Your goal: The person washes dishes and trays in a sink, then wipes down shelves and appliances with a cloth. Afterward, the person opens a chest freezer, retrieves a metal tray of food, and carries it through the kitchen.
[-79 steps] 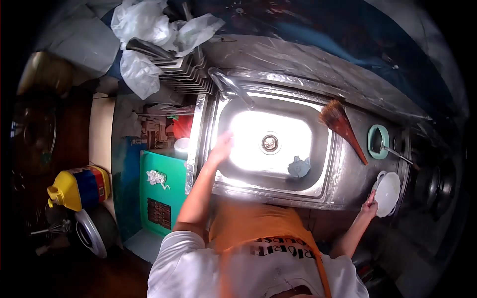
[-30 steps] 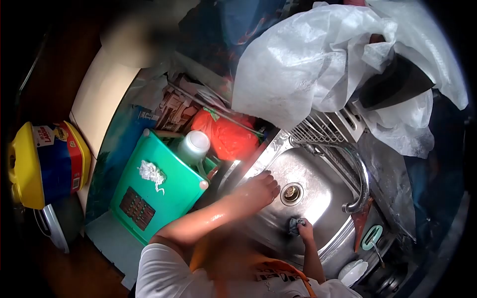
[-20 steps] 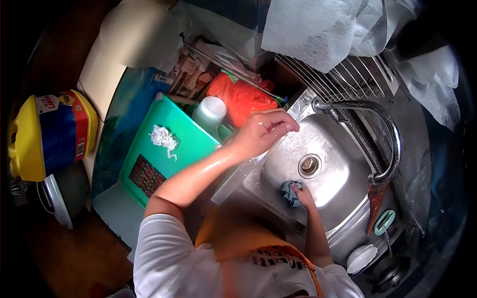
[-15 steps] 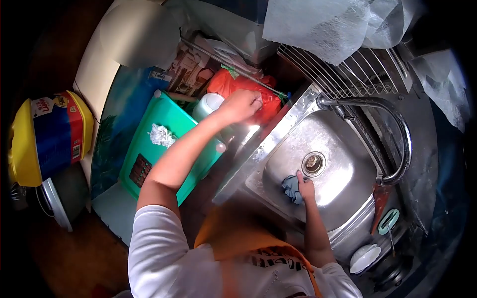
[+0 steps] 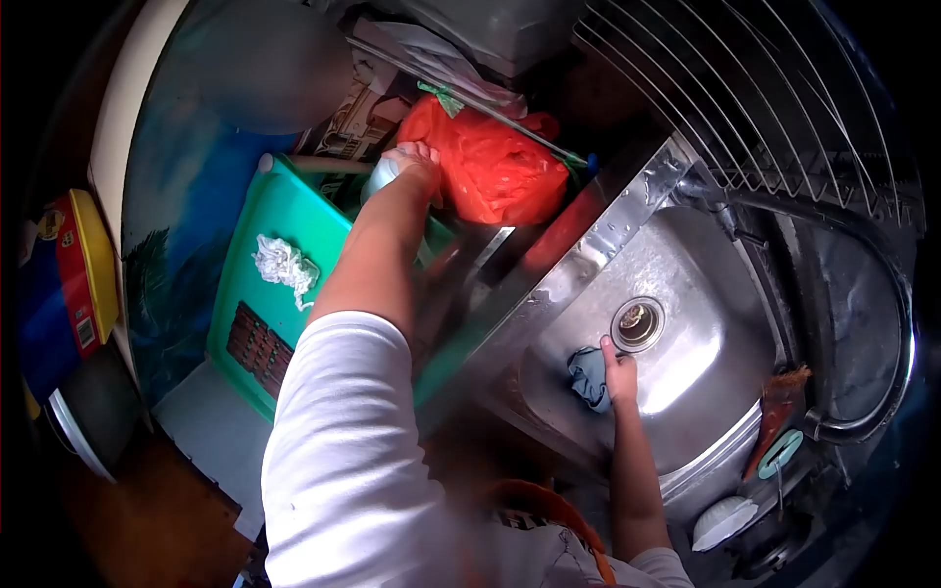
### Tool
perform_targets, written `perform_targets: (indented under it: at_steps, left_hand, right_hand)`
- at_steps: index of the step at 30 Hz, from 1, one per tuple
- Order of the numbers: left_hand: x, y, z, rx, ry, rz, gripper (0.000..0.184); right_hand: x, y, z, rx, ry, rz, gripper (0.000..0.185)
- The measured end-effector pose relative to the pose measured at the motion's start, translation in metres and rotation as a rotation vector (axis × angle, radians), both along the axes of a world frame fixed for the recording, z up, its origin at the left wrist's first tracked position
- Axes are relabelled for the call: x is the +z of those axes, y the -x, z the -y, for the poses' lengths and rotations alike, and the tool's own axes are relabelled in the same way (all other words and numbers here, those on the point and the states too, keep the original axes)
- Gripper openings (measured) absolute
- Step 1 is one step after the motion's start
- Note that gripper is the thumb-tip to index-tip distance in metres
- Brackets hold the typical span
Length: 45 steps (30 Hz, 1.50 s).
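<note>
My left hand (image 5: 417, 165) is at the white round container (image 5: 381, 176) beside the red plastic bag (image 5: 505, 162), its fingers curled over the top. The forearm hides part of the container. Down in the steel sink (image 5: 686, 255), my right hand (image 5: 620, 377) grips a crumpled blue-grey cloth (image 5: 589, 379). The cloth rests on the basin floor, just short of the drain (image 5: 637, 324).
A green tray (image 5: 235, 284) at left carries a crumpled white cloth (image 5: 284, 263) and a dark brown slatted piece (image 5: 257, 345). Over the sink are a wire rack (image 5: 755, 98) and curved faucet (image 5: 907, 343). A white bowl (image 5: 723, 522) and teal-handled brush (image 5: 780, 454) lie at right.
My left hand has moved left from in front of the red bag to the white container. My right hand stays on the cloth near the drain. The view has shifted closer.
</note>
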<state>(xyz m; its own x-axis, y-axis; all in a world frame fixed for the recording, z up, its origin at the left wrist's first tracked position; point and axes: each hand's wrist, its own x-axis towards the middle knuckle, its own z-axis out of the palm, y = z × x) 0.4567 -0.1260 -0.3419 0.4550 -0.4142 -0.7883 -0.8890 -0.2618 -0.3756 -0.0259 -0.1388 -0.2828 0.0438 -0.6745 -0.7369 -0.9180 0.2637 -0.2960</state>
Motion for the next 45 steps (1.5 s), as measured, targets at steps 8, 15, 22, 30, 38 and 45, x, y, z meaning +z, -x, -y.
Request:
perform_targets:
  at_steps: [8,15,22,30,38,45]
  left_hand:
    - [0.004,-0.030,-0.022,0.680,0.127,-0.004,0.066]
    - [0.031,-0.043,-0.018,0.161,-0.296,-0.201,0.057]
    - [0.028,-0.066,-0.038,0.232,-0.333,-0.186,0.052]
    - [0.140,0.000,0.011,-0.165,0.043,-0.245,0.041]
    - [0.384,0.128,0.024,-0.276,0.705,-0.313,0.025]
    - [0.305,0.254,0.084,-0.195,1.372,-0.762,0.040]
  right_hand:
    - [-0.009,0.006,-0.003,-0.006,0.050,0.016,0.072]
    - [-0.008,0.005,-0.002,-0.023,0.033,0.031,0.073]
    - [-0.007,0.005,0.000,0.009,0.009,0.026,0.073]
    - [-0.023,0.019,0.004,-0.035,-0.155,0.107,0.076]
    - [0.064,0.017,0.038,-0.408,-0.070,0.812,0.027]
    - [0.146,-0.034,0.082,-0.175,0.351,0.571,0.036]
